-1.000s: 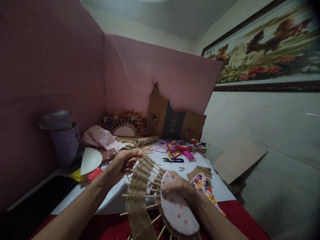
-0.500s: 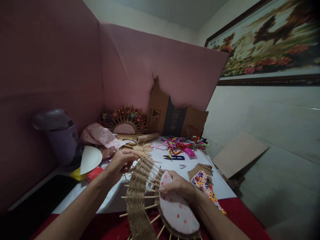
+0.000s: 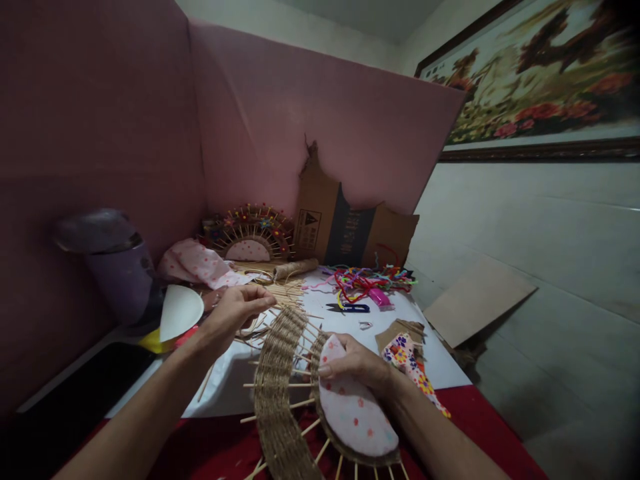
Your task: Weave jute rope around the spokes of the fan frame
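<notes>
A half-round woven piece hangs tilted in front of me. Its brown twine band (image 3: 281,377) is threaded over thin wooden sticks that fan out from a half-disc covered in pink-dotted cloth (image 3: 357,413). My right hand (image 3: 355,367) grips this half-disc at its upper end, thumb on the cloth and fingers hidden behind. Just beyond the band's upper end, my left hand (image 3: 247,307) is closed in a pinch, with thin twine at its fingertips, hard to make out. Loose brown strands (image 3: 250,333) hang below that hand.
Behind lie loose sticks (image 3: 287,293), thread snips (image 3: 349,308) and tangled coloured pipe cleaners (image 3: 360,283). A decorated half-round fan (image 3: 249,249) leans at the back beside torn cardboard (image 3: 320,220). Flowered cloth (image 3: 410,363) is on the right; a purple container (image 3: 120,273) stands left.
My left hand has lifted slightly away from the band's upper end, its fingers now pinched. The right hand keeps its hold on the woven piece. The view has tilted a little.
</notes>
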`<state>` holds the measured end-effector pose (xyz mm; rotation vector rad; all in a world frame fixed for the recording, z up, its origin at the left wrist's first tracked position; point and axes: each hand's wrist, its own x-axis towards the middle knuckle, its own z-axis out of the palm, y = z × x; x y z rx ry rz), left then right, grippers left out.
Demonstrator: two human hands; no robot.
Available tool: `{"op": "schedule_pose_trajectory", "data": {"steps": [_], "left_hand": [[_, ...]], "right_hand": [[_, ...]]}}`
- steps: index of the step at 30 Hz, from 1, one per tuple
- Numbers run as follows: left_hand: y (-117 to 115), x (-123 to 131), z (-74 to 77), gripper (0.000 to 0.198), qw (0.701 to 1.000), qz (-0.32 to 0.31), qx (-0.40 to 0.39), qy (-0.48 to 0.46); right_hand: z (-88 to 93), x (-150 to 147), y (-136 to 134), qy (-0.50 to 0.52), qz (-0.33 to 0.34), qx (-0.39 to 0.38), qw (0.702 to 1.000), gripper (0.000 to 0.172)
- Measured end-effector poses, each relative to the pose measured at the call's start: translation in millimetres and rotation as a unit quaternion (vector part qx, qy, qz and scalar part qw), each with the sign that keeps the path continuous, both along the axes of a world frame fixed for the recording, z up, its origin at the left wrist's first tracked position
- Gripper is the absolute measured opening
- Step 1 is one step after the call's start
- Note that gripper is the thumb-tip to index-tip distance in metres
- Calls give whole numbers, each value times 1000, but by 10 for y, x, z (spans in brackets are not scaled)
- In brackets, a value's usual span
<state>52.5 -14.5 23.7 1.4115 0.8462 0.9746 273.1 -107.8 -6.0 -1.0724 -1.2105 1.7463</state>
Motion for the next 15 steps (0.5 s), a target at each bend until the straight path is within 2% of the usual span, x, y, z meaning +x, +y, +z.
{"op": "schedule_pose_trajectory", "data": {"steps": [5,10,15], "left_hand": [[-17,12,19,23,999,5,29,22],[-82,33,102,14,992,48,102,58],[-150,44,162,9,977,28,184,106]], "right_hand": [[-10,4,4,5,0,0,1000,35],[-26,5,10,8,3,3,1000,32],[-44,2,18,4,1,4,1000,30]]}}
